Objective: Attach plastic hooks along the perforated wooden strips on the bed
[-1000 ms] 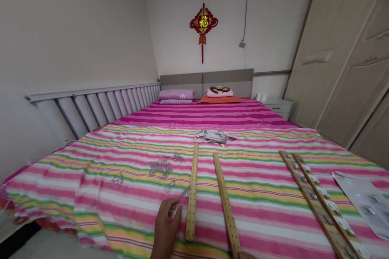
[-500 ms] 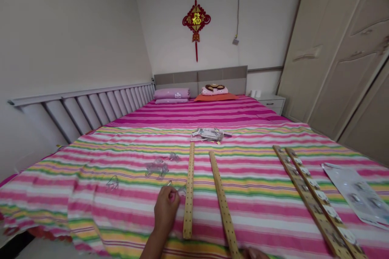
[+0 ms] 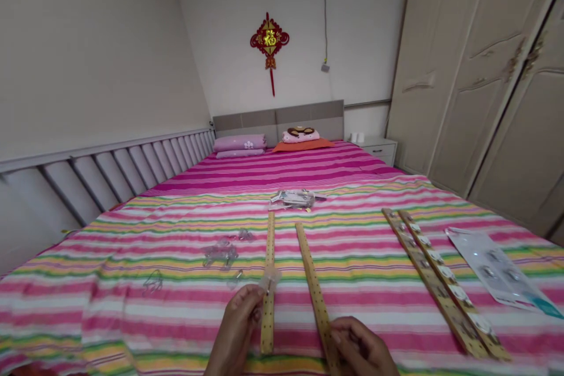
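My left hand [image 3: 240,317] pinches a small clear plastic packet [image 3: 270,277] above the left wooden strip with rows of small holes [image 3: 268,326]. A small dark item seems to be inside the packet, too small to name. My right hand [image 3: 363,343] is curled, thumb and forefinger close together, beside the near end of a second holed wooden strip [image 3: 314,282]. Whether its fingertips hold anything cannot be made out. Several more small clear packets [image 3: 222,254] lie left of the strips, one single packet [image 3: 237,278] closest to my left hand.
To the right lie two wooden strips [image 3: 409,235] fitted with metal pieces and white discs, beside a clear blister pack [image 3: 496,267]. A clear bag of parts [image 3: 293,198] sits beyond the strips. Crumpled clear plastic [image 3: 153,283] lies left on the striped bedspread [image 3: 185,329].
My left hand has lifted a packet from the bedspread and moved it right, over the left strip. My right hand has come up further into view. The view has turned slightly right.
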`<state>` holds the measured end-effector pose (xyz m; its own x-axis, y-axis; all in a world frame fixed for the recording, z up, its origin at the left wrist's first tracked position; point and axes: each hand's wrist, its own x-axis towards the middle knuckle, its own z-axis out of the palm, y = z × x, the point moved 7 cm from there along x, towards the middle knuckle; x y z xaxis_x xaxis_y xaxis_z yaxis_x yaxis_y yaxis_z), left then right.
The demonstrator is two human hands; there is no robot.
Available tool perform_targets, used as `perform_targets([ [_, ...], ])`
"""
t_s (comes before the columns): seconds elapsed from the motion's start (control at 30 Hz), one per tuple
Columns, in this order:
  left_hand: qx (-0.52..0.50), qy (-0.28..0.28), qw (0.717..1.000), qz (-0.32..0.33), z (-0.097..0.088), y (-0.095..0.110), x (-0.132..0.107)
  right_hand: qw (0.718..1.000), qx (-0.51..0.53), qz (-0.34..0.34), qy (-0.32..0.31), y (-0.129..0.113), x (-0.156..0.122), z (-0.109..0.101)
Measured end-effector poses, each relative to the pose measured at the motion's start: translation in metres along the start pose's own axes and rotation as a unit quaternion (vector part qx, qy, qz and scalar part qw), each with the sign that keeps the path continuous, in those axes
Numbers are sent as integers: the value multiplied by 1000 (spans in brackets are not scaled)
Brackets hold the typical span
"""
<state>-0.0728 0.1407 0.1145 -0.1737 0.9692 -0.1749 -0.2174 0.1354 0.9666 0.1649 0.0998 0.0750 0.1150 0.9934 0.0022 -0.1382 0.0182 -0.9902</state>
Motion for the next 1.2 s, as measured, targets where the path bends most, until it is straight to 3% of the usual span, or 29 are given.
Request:
perform_targets([
  [0.07, 113, -9, 993, 45, 10, 5, -4, 999, -30, -41, 1, -15, 0, 6],
  [0.1, 189, 0, 977, 98, 14, 12, -7, 997, -51, -66, 5, -23, 0, 7],
  [0.13, 271, 11, 948, 164, 20, 21, -11, 993, -73, -91, 9, -31, 0, 8],
  [0.2, 414, 16, 862, 292, 37, 37, -24, 984, -114, -136, 19, -43, -1, 8],
  [0.27, 511, -3, 782, 358, 55, 42, -36, 972, -153, -178, 20, -51, -2, 8],
  [0.4, 622, -73, 686, 370, 84, 36, -52, 935, -241, -260, -15, -55, -8, 16],
  [0.53, 644, -139, 656, 369, 100, 31, -62, 914, -265, -305, -43, -53, -16, 22],
  [0.7, 622, -186, 670, 359, 106, 29, -70, 934, -224, -268, -71, -51, -23, 17],
  [0.87, 574, -220, 726, 308, 107, 24, -70, 952, -208, -198, -107, -40, -28, 9],
  [0.97, 497, -219, 785, 299, 106, 23, -66, 968, -179, -143, -100, -29, -25, 0],
  [1.07, 391, -155, 858, 296, 95, 19, -58, 991, -97, -57, -66, -15, -16, -15],
  [1.13, 324, -106, 904, 257, 82, 2, -50, 998, -26, 24, -50, 0, -10, -23],
  [1.2, 258, -83, 946, 176, 71, -27, -44, 993, 36, 98, -53, 15, -7, -25],
])
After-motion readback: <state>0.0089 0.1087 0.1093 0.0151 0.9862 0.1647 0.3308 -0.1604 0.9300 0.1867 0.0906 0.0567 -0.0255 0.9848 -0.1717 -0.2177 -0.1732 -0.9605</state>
